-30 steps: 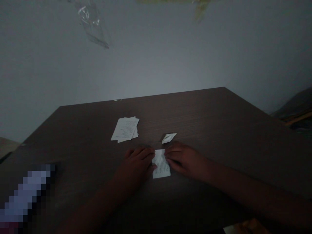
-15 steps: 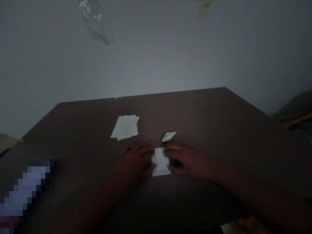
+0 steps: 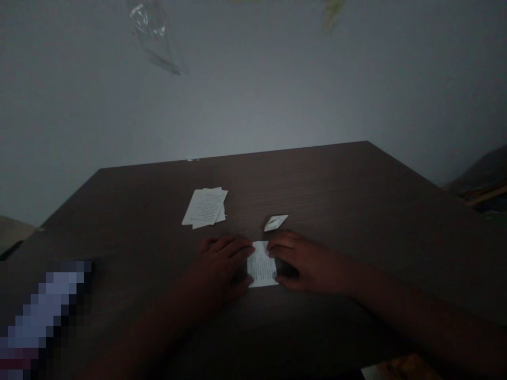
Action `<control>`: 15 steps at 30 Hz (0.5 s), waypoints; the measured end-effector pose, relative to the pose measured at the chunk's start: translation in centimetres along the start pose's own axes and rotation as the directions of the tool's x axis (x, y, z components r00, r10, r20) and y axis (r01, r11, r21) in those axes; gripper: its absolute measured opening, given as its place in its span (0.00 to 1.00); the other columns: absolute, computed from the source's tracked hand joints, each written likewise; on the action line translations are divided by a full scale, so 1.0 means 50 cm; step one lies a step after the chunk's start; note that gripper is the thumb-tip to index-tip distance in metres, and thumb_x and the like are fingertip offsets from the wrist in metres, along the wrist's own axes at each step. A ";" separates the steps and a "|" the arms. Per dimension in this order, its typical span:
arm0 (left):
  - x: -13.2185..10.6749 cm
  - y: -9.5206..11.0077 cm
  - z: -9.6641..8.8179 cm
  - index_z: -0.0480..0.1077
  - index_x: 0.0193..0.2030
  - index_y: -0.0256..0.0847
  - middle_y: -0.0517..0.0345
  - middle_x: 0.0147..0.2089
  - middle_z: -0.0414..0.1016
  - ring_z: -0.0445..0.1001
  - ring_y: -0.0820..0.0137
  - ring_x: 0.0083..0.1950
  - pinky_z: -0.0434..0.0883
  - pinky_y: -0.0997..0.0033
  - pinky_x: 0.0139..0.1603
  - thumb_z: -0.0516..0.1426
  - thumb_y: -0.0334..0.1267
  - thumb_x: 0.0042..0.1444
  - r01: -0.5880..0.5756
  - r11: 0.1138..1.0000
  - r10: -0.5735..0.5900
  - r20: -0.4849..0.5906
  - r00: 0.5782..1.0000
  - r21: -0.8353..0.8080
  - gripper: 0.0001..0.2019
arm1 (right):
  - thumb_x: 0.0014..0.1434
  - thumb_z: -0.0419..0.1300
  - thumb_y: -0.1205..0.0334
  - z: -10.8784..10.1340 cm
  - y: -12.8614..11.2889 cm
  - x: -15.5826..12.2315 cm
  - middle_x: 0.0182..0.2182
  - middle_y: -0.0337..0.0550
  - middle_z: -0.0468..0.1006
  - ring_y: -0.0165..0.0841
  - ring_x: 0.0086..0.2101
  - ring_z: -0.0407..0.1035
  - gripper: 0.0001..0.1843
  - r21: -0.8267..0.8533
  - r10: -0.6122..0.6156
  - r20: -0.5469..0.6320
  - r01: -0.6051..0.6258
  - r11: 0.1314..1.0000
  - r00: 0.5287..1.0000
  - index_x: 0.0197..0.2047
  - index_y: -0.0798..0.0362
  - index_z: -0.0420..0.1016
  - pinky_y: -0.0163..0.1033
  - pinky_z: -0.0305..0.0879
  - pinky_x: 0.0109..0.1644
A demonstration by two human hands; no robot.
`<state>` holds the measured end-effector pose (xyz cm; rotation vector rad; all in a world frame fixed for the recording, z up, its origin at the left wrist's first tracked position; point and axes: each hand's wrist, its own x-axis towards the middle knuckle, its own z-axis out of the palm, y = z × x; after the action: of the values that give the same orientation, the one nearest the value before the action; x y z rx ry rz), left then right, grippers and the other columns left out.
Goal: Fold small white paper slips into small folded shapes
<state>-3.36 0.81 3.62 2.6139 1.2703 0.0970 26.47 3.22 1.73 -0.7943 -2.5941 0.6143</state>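
Observation:
A small white printed paper slip (image 3: 261,266) lies on the dark wooden table (image 3: 356,200) right in front of me. My left hand (image 3: 219,264) presses flat on its left edge, fingers stretched toward the slip. My right hand (image 3: 307,261) rests on its right edge, index finger on the top corner and thumb near the bottom corner. Just beyond my right hand sits a small folded white paper piece (image 3: 275,222). A little stack of printed paper slips (image 3: 205,207) lies further back on the left.
A blurred-out object (image 3: 43,311) lies at the table's left front. Something tan (image 3: 400,367) shows at the bottom right edge. A grey wall stands behind the table, with clear plastic (image 3: 152,34) hanging on it. The light is dim.
Both hands stay on the slip. My right thumb has slid down toward its lower right corner, and the slip looks slightly shorter than one second ago.

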 end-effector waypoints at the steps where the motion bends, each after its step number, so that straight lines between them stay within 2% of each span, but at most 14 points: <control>1: 0.000 0.005 0.002 0.80 0.74 0.49 0.46 0.76 0.83 0.78 0.42 0.77 0.70 0.30 0.78 0.69 0.37 0.73 0.000 1.000 0.000 -0.008 1.000 0.003 0.25 | 0.68 0.77 0.63 0.003 -0.001 0.000 0.61 0.56 0.87 0.50 0.62 0.80 0.22 -0.013 -0.007 0.000 0.007 1.000 1.000 0.64 0.52 0.85 0.56 0.77 0.72; 4: 0.000 0.016 0.013 0.83 0.70 0.51 0.45 0.76 0.83 0.77 0.38 0.76 0.72 0.26 0.76 0.70 0.40 0.73 0.016 1.000 -0.016 -0.018 1.000 0.013 0.21 | 0.70 0.76 0.63 0.018 -0.005 0.001 0.57 0.56 0.87 0.50 0.59 0.80 0.16 -0.028 -0.001 -0.024 0.000 1.000 1.000 0.59 0.52 0.86 0.57 0.79 0.69; 8: 0.002 0.014 0.035 0.84 0.70 0.51 0.44 0.77 0.82 0.77 0.36 0.76 0.75 0.24 0.73 0.74 0.42 0.70 0.036 0.999 -0.036 -0.031 0.999 0.009 0.23 | 0.72 0.70 0.69 0.040 0.003 0.009 0.49 0.49 0.86 0.45 0.53 0.80 0.05 0.024 0.062 -0.121 -0.060 0.998 0.991 0.49 0.49 0.85 0.53 0.80 0.63; 11: 0.001 0.007 0.051 0.84 0.69 0.52 0.45 0.77 0.81 0.76 0.36 0.76 0.75 0.23 0.73 0.74 0.43 0.70 0.033 0.999 -0.032 -0.072 0.997 0.019 0.23 | 0.71 0.70 0.70 0.049 0.022 0.018 0.47 0.46 0.86 0.43 0.52 0.80 0.06 0.065 0.105 -0.174 -0.095 0.993 0.979 0.45 0.48 0.84 0.51 0.79 0.60; 15: -0.003 -0.001 0.070 0.84 0.69 0.54 0.46 0.76 0.82 0.76 0.37 0.76 0.74 0.25 0.74 0.75 0.45 0.68 0.021 0.999 -0.017 -0.108 0.994 0.032 0.23 | 0.68 0.72 0.70 0.050 0.043 0.032 0.46 0.46 0.86 0.45 0.52 0.79 0.07 0.042 0.161 -0.241 -0.156 0.987 0.957 0.42 0.48 0.82 0.53 0.77 0.62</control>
<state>-2.93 0.08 0.24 2.6561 1.3427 0.2178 25.04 5.02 -1.10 -1.0107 -2.3133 0.5515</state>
